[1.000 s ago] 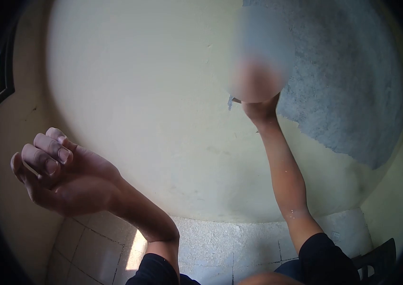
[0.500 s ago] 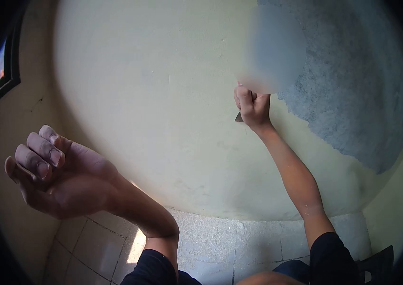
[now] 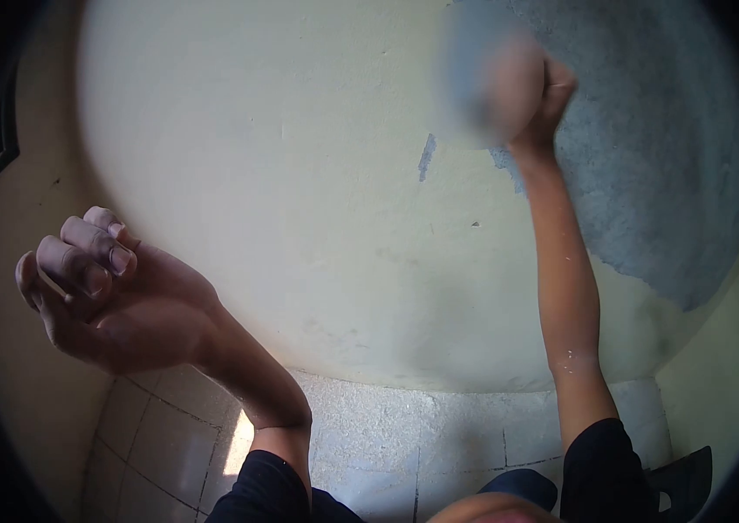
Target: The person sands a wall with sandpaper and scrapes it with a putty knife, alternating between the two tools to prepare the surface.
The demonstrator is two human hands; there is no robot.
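My right hand [image 3: 552, 105] is raised to the wall [image 3: 299, 218], closed in a fist over the left edge of a large grey patch [image 3: 666, 157] where the pale paint is gone. A blurred spot covers its fingers and the scraper in it; half a second ago the scraper's dark blade showed below the fist. Left of the hand a narrow grey strip [image 3: 427, 157] marks the paint, and lower down is a small nick [image 3: 475, 224]. My left hand [image 3: 138, 296] hangs in the air, palm up, fingers loosely curled and apart, holding nothing.
Pale crumbs lie over the tiled floor [image 3: 369, 436] along the wall's foot. A dark-framed opening [image 3: 7, 144] is in the left side wall. A black object [image 3: 687, 484], perhaps part of a chair, stands at the lower right.
My right hand has moved up and right, from the pale paint onto the grey patch. The narrow grey strip now shows where the hand was. My left hand has shifted slightly up in view.
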